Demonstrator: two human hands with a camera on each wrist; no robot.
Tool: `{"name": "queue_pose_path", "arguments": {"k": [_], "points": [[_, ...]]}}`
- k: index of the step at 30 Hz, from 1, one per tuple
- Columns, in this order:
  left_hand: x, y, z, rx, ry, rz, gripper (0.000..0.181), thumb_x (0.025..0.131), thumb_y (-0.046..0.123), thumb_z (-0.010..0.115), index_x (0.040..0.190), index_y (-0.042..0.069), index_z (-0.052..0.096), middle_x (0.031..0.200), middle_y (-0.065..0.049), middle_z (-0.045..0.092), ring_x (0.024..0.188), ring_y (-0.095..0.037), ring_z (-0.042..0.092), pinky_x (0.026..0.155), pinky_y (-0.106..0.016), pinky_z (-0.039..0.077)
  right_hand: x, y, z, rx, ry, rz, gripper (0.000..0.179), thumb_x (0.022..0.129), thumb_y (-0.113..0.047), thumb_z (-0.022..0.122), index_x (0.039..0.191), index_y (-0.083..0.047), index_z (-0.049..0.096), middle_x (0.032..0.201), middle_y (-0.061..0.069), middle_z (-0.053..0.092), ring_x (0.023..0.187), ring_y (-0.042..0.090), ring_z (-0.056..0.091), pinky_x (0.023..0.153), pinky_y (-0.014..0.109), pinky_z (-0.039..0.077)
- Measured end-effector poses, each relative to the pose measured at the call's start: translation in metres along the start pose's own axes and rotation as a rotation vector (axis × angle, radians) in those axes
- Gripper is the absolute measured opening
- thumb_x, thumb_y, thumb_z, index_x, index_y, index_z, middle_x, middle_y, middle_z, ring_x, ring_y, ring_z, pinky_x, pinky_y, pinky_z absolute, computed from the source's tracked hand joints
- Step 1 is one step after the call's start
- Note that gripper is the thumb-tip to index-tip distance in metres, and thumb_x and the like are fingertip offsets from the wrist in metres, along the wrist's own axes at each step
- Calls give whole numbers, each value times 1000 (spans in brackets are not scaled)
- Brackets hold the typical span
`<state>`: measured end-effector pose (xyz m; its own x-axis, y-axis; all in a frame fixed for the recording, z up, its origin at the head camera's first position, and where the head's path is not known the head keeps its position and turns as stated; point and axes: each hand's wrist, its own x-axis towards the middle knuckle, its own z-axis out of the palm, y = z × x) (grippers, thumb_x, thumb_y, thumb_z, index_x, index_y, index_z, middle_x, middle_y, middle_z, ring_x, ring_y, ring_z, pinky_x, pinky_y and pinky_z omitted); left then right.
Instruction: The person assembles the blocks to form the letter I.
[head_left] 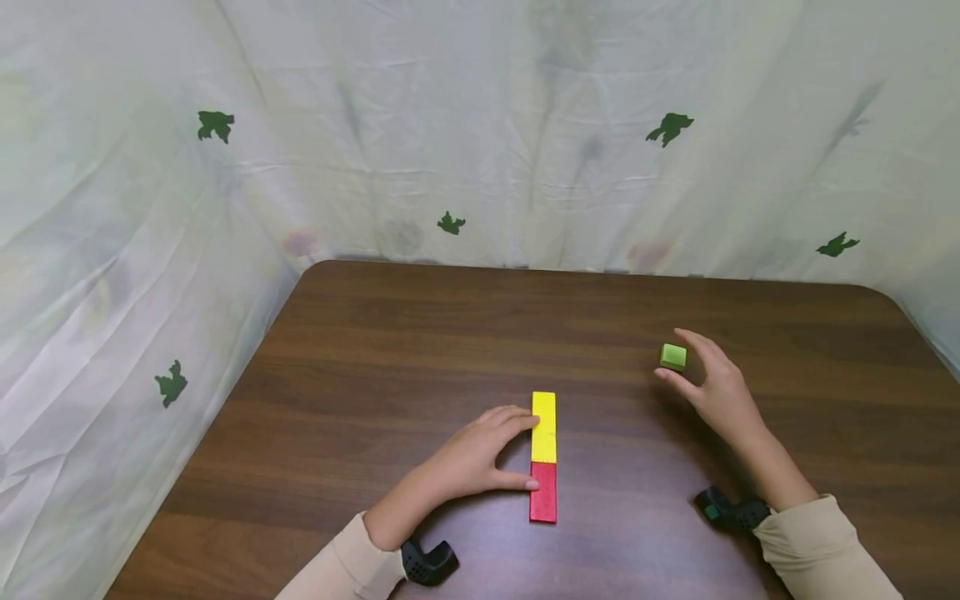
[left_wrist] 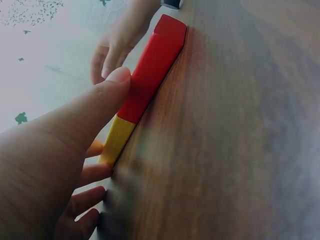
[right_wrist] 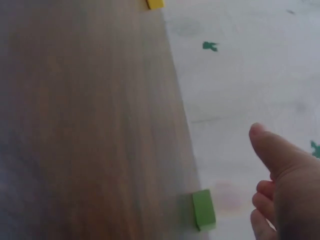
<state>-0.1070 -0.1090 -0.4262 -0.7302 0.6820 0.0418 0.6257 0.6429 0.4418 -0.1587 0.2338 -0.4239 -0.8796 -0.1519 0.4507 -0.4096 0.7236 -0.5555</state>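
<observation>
A yellow block (head_left: 543, 427) and a red block (head_left: 543, 493) lie end to end on the table, forming one straight bar, the red end toward me. My left hand (head_left: 480, 454) rests along the bar's left side, thumb tip at the red block and a fingertip at the yellow one. In the left wrist view, its thumb (left_wrist: 119, 75) meets the red piece's edge. Farther right, a small green block (head_left: 673, 357) sits between the spread thumb and forefinger of my right hand (head_left: 716, 392). The right wrist view shows that hand's thumb (right_wrist: 272, 147) apart from the green block.
The brown wooden table (head_left: 390, 333) has rounded far corners. White cloth (head_left: 487, 125) with green leaf-shaped patches hangs behind it and along the left. Black wrist devices (head_left: 430, 562) are strapped at both beige sleeves.
</observation>
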Motion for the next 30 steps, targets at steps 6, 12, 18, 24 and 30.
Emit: {"name": "queue_pose_path", "arguments": {"k": [6,12,18,24,30], "points": [[0,0,1,-6,5,3,77,74,61,58,134,15,42,132,0,41,122,-17,35,97,-35,34,-1,13,1,14,-61,106,64,79,-24,70,131,-1,41,129,22,42,117,41,37,87,57,33],[0,0,1,-4,5,0,77,74,61,59,134,15,42,132,0,41,122,-18,35,98,-35,33,0,18,1,3,-116,141,64,83,-28,65,132,1,38,128,26,41,116,44,37,87,59,31],[0,-1,2,-8,10,4,76,74,60,59,133,15,42,132,0,41,122,-17,35,98,-35,33,2,24,3,-26,-158,171,56,85,-23,62,129,4,40,125,27,42,110,43,42,85,57,36],[1,-2,2,-8,8,2,76,74,60,59,134,15,42,132,1,41,122,-17,35,98,-35,33,3,27,5,-20,-147,169,44,85,-8,61,125,5,45,118,26,46,105,40,46,81,54,39],[1,-2,2,-9,8,-1,77,74,61,59,134,15,42,132,0,41,122,-17,35,98,-35,33,5,27,4,-24,-141,153,42,85,-4,60,123,6,47,116,25,45,102,39,46,79,54,40]]}}
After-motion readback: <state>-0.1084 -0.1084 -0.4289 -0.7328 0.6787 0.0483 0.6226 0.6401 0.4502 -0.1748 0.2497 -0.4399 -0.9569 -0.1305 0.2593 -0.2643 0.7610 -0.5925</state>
